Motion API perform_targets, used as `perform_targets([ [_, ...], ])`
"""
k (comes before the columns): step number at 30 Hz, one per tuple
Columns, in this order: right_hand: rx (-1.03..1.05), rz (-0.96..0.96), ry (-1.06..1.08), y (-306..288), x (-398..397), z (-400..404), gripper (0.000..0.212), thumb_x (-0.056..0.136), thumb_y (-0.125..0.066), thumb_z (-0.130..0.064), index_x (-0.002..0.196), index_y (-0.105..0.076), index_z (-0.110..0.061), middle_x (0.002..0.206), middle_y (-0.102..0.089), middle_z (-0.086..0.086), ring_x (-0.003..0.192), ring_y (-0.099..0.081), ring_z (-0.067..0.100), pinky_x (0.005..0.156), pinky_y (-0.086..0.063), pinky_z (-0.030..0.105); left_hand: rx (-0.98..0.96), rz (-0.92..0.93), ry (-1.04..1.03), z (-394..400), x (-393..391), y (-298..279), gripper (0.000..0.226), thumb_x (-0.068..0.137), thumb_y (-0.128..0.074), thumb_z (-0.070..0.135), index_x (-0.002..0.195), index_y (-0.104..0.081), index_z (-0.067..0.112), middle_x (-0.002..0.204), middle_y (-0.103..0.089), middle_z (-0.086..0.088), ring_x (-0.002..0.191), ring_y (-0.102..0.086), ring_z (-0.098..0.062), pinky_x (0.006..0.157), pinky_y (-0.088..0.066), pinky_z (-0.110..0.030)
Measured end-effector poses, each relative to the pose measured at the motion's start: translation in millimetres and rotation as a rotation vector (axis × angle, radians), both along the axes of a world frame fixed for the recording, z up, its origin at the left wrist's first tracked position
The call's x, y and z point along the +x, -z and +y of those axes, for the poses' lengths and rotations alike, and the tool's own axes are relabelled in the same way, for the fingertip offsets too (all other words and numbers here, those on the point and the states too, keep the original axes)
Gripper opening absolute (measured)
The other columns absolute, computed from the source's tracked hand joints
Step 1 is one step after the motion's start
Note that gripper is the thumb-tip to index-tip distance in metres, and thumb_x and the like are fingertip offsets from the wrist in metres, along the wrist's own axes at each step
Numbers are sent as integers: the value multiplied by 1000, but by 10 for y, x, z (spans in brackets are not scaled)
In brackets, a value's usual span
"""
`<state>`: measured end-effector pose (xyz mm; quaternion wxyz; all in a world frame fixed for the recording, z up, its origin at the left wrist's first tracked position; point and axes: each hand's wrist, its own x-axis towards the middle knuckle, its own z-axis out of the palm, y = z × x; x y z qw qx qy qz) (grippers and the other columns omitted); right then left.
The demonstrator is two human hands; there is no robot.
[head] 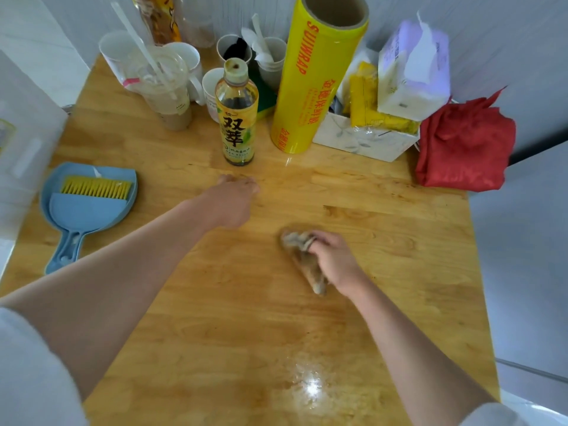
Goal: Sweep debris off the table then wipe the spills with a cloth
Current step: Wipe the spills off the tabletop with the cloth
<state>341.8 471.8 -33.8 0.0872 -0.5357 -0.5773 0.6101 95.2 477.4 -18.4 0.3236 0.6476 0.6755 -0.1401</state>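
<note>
Where the wooden table (pixel 415 256) is crossed by both forearms, a bunched, damp-looking brownish cloth (pixel 304 259) lies pressed flat on the boards right of centre. The right hand (pixel 335 259) is closed around the cloth's near end, fingers curled over the crumpled top so that the fabric sticks out past them toward the far left and trails back under the palm. The left hand (pixel 233 201) is well apart from the cloth, farther away and to the left; it rests knuckles-up on the tabletop with fingers drawn in loosely, holding nothing that can be seen. A wet sheen marks the wood near the front edge, below the cloth, and another glossy patch lies beyond the left hand. Just past that hand stands an upright tea bottle (pixel 236 115) with a yellow label. At the left edge a blue dustpan (pixel 76 216) lies flat with a yellow-bristled brush (pixel 95 187) nested in it. The far end is crowded: a lidded plastic cup (pixel 166 87) with a straw, white mugs, a tall yellow cling-wrap roll (pixel 316 75) leaning upright, a white box (pixel 365 139) of yellow packets, a tissue pack (pixel 412 66), and a red folded cloth bundle (pixel 464 146) at the right edge.
</note>
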Motion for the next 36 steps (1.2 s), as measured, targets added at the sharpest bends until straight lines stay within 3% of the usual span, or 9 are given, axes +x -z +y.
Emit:
perform_targets([
  [4, -292, 361, 514, -195, 407, 129, 35, 88, -49, -12, 96, -80, -27, 92, -77, 1, 87, -71, 21, 71, -57, 30, 71, -54, -169, -72, 128, -73, 56, 98, -40, 5, 151, -34, 20, 162, -23, -4, 147, -23, -30, 117, -23, -39],
  [7, -425, 507, 634, -217, 645, 143, 39, 95, -42, -14, 124, -66, -20, 116, -72, 11, 106, -68, 31, 91, -54, 55, 259, -176, -326, -184, 416, -198, 40, 96, -47, 14, 134, -52, 28, 134, -56, -2, 110, -59, -25, 85, -54, -40],
  [10, -358, 497, 609, -281, 753, 102, 37, 100, -36, -15, 123, -65, -15, 108, -71, 16, 96, -69, 34, 84, -55, 55, 378, -369, -393, -244, 788, -394, 21, 94, -52, 26, 113, -57, 34, 98, -66, 14, 76, -63, -8, 61, -54, -33],
  [14, -41, 409, 458, -321, 804, -22, 32, 104, -38, -9, 106, -69, -7, 58, -46, 14, 48, -41, 23, 51, -41, 35, 382, -595, -412, -259, 1267, -614, 9, 89, -63, 47, 87, -63, 38, 74, -64, 24, 68, -58, 7, 56, -43, -21],
  [18, 46, 466, 349, -380, 827, -128, 23, 100, -47, -11, 106, -70, -13, 64, -53, 16, 54, -45, 23, 60, -46, 36, 234, -670, -514, -244, 1550, -667, 32, 78, -67, 64, 88, -67, 33, 84, -72, 14, 75, -66, 1, 64, -52, -24],
  [22, -2, 528, 392, -403, 914, -193, 19, 96, -53, -8, 107, -68, -3, 71, -55, 17, 62, -47, 26, 71, -42, 49, 92, -844, -725, -201, 1608, -607, 28, 76, -82, 34, 98, -70, 22, 91, -76, 4, 82, -73, -9, 82, -61, -33],
  [28, -1, 401, 590, -446, 1175, -108, 27, 104, -35, -1, 105, -61, 5, 85, -71, 12, 78, -70, 19, 73, -57, 29, 22, -730, -677, -131, 1496, -632, 20, 84, -67, 12, 99, -72, 23, 87, -75, 2, 75, -74, -11, 69, -61, -26],
  [32, -326, 575, 890, -461, 1328, 21, 32, 104, -35, -15, 119, -59, -1, 111, -70, 18, 104, -68, 31, 96, -53, 47, 17, -587, -575, -93, 1329, -647, 18, 92, -58, 21, 101, -71, 31, 99, -63, 13, 92, -62, -11, 70, -48, -23],
  [36, -455, 729, 887, -463, 1369, 49, 36, 102, -34, -28, 105, -64, -7, 95, -76, 10, 85, -75, 23, 70, -60, 35, 95, -478, -497, -66, 1291, -680, 20, 94, -53, 26, 83, -69, 29, 83, -67, 11, 75, -59, -8, 60, -43, -25],
])
